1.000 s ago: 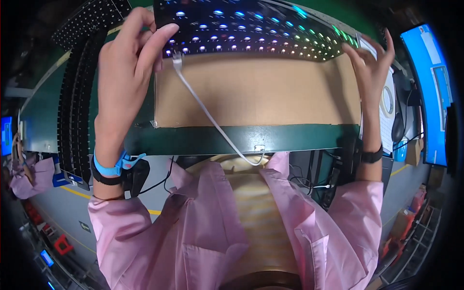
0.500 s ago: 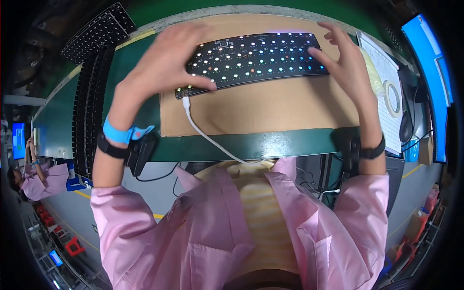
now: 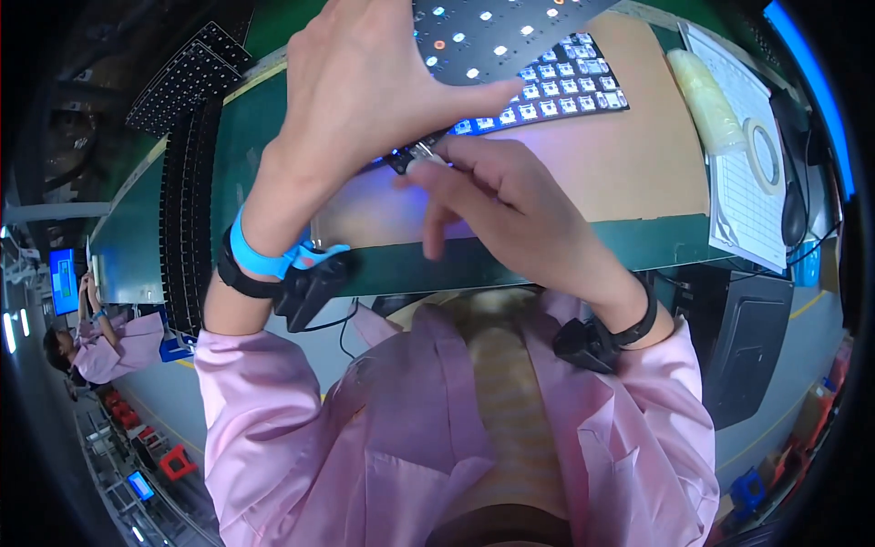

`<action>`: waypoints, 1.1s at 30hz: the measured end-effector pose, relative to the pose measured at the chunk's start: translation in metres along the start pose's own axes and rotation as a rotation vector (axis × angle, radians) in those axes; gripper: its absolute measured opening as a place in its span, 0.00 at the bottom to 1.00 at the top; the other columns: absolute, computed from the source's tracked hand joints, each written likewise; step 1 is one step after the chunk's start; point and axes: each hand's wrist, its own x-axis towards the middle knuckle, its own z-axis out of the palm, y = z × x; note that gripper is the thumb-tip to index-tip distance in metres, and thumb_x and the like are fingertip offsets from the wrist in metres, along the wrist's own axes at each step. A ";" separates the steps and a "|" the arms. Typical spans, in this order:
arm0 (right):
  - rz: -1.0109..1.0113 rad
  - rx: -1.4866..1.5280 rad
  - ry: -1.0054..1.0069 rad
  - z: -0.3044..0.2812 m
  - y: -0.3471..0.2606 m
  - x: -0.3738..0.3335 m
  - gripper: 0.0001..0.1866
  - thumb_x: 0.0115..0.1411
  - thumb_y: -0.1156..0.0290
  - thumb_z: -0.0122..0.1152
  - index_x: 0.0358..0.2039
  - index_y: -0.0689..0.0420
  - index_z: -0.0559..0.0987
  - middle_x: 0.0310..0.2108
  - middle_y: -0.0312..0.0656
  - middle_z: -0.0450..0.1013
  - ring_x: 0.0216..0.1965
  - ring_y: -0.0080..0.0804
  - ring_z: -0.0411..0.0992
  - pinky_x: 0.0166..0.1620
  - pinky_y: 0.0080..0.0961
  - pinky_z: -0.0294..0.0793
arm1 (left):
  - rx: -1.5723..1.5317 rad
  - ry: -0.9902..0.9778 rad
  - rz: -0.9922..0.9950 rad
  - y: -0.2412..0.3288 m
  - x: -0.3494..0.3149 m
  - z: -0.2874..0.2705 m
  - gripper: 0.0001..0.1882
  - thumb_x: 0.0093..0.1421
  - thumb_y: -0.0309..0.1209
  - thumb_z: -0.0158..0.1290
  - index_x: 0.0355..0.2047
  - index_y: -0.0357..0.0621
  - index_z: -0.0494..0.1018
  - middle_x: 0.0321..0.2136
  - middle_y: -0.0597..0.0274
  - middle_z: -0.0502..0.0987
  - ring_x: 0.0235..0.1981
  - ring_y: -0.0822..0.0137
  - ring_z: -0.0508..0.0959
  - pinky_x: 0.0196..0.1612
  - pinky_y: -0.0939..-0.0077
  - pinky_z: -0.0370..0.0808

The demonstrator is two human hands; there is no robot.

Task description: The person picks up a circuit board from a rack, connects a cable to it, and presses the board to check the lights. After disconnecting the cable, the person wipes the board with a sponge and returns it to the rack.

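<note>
My left hand (image 3: pixel 365 87) grips a black circuit board (image 3: pixel 499 35) with rows of lit LEDs. It is raised and tilted, thumb stretched along its lower edge; my other left fingers are mostly hidden. Below and behind it lies a black board with rows of white square key switches (image 3: pixel 570 87), partly covered. At the near left corner my right hand (image 3: pixel 510 201) pinches what looks like the white cable plug (image 3: pixel 425 164), beside a small metal connector (image 3: pixel 415 153). My fingers cover most of the plug, and the cable's run is hidden.
A brown cardboard sheet (image 3: pixel 638 178) covers the green table. On the right are a paper form (image 3: pixel 743 214), a tape roll (image 3: pixel 764 157), a yellowish wrapped roll (image 3: pixel 706 105) and a black mouse (image 3: pixel 795 214). Black slotted racks (image 3: pixel 182 219) and stacked boards (image 3: pixel 187 77) stand left.
The LED board, lying flat before, is now raised and tilted in my left hand, uncovering the white switches. My right hand has moved from its right end to the cable corner.
</note>
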 end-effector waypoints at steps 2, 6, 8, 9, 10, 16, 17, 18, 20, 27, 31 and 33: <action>-0.010 -0.067 0.075 0.001 0.008 0.002 0.11 0.60 0.69 0.44 0.31 0.65 0.71 0.16 0.38 0.68 0.17 0.20 0.66 0.26 0.16 0.65 | 0.035 0.027 -0.036 0.005 0.005 0.003 0.47 0.29 0.44 0.62 0.49 0.33 0.59 0.36 0.47 0.66 0.36 0.54 0.72 0.38 0.67 0.70; 0.013 -0.205 0.175 0.009 0.003 0.000 0.14 0.62 0.68 0.42 0.26 0.65 0.70 0.11 0.37 0.65 0.12 0.19 0.63 0.20 0.15 0.61 | 0.045 0.251 0.189 -0.011 0.006 0.006 0.49 0.29 0.46 0.62 0.49 0.31 0.57 0.36 0.48 0.66 0.35 0.55 0.72 0.37 0.68 0.71; 0.164 -0.211 0.108 0.008 -0.003 -0.007 0.15 0.62 0.67 0.41 0.24 0.63 0.70 0.10 0.36 0.64 0.12 0.19 0.62 0.18 0.15 0.61 | 0.079 0.369 0.302 -0.035 0.018 -0.009 0.49 0.29 0.47 0.62 0.49 0.31 0.57 0.36 0.48 0.66 0.35 0.55 0.72 0.38 0.68 0.70; 0.186 -0.040 0.259 0.006 0.009 -0.018 0.16 0.62 0.66 0.40 0.24 0.62 0.70 0.10 0.36 0.64 0.12 0.19 0.63 0.18 0.15 0.62 | 0.083 0.433 0.216 -0.059 0.030 -0.022 0.49 0.30 0.48 0.61 0.50 0.31 0.57 0.35 0.47 0.66 0.36 0.54 0.72 0.39 0.67 0.70; 0.207 0.148 0.380 0.001 0.024 -0.029 0.16 0.63 0.65 0.39 0.23 0.61 0.70 0.09 0.36 0.64 0.12 0.19 0.63 0.19 0.15 0.63 | 0.121 0.438 0.115 -0.081 0.038 -0.033 0.48 0.31 0.48 0.61 0.50 0.31 0.57 0.36 0.47 0.65 0.37 0.53 0.71 0.40 0.66 0.69; -0.001 -0.129 0.798 -0.049 0.007 -0.064 0.17 0.63 0.63 0.38 0.23 0.59 0.68 0.10 0.36 0.64 0.13 0.20 0.64 0.21 0.14 0.64 | 0.078 -0.270 -0.512 -0.179 0.097 -0.018 0.45 0.32 0.59 0.57 0.42 0.33 0.68 0.37 0.46 0.72 0.38 0.55 0.74 0.40 0.72 0.70; 0.066 -0.177 0.853 -0.054 0.013 -0.065 0.16 0.63 0.63 0.37 0.23 0.59 0.68 0.10 0.36 0.64 0.13 0.20 0.64 0.21 0.14 0.64 | 0.003 -0.357 -0.552 -0.189 0.108 -0.001 0.50 0.31 0.60 0.58 0.48 0.33 0.62 0.42 0.46 0.70 0.41 0.55 0.73 0.43 0.71 0.70; 0.040 -0.195 0.833 -0.051 0.016 -0.064 0.16 0.63 0.63 0.37 0.23 0.59 0.68 0.10 0.36 0.64 0.13 0.20 0.64 0.21 0.14 0.64 | -0.066 -0.436 -0.599 -0.194 0.119 0.014 0.56 0.30 0.61 0.58 0.54 0.33 0.55 0.46 0.47 0.67 0.45 0.55 0.71 0.46 0.70 0.69; 0.005 -0.269 0.790 -0.036 0.021 -0.061 0.15 0.63 0.64 0.37 0.25 0.59 0.67 0.10 0.36 0.64 0.13 0.20 0.63 0.20 0.14 0.64 | 0.047 -0.240 -0.615 -0.212 0.137 0.058 0.63 0.27 0.68 0.54 0.56 0.32 0.51 0.47 0.45 0.67 0.44 0.57 0.72 0.43 0.73 0.70; 0.018 -0.321 0.710 -0.035 0.027 -0.051 0.15 0.64 0.64 0.37 0.25 0.61 0.66 0.10 0.37 0.64 0.12 0.20 0.63 0.19 0.13 0.63 | 0.082 0.287 -0.489 -0.208 0.191 0.099 0.57 0.37 0.63 0.53 0.57 0.33 0.47 0.55 0.37 0.51 0.57 0.49 0.53 0.56 0.56 0.52; 0.058 -0.396 0.732 -0.043 0.025 -0.053 0.15 0.64 0.65 0.36 0.25 0.61 0.66 0.09 0.37 0.63 0.12 0.20 0.62 0.19 0.13 0.63 | 0.351 0.420 0.249 -0.173 0.119 -0.027 0.32 0.46 0.38 0.53 0.50 0.35 0.58 0.46 0.42 0.63 0.50 0.50 0.63 0.53 0.65 0.59; 0.053 -0.371 0.714 -0.042 0.023 -0.050 0.15 0.64 0.65 0.36 0.25 0.61 0.66 0.09 0.37 0.62 0.12 0.20 0.62 0.19 0.13 0.62 | 0.331 0.441 0.338 -0.213 0.082 -0.069 0.32 0.46 0.36 0.53 0.51 0.37 0.58 0.47 0.43 0.61 0.51 0.49 0.61 0.54 0.64 0.58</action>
